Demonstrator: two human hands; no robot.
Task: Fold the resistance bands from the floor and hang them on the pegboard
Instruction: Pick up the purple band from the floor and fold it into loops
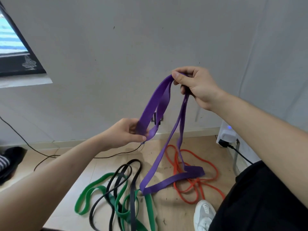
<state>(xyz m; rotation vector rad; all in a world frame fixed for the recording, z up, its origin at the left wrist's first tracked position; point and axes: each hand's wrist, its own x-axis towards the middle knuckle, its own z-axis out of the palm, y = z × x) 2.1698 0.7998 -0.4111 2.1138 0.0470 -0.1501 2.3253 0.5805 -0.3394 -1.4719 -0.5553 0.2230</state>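
A wide purple resistance band (155,104) is held up in front of the wall. My right hand (198,88) pinches its top fold, and my left hand (128,132) grips a lower loop of it. The rest of the purple band hangs down and trails on the floor. On the wooden floor lie a green band (100,184), a black band (123,174) crossing over it, and a thin orange band (200,185) to the right. No pegboard is in view.
A white wall (150,39) stands close ahead with a wall socket behind the band. A black cable (50,155) runs along the floor. A white device with a plugged-in lead (227,135) sits at the right. My white shoe (204,214) is near the orange band.
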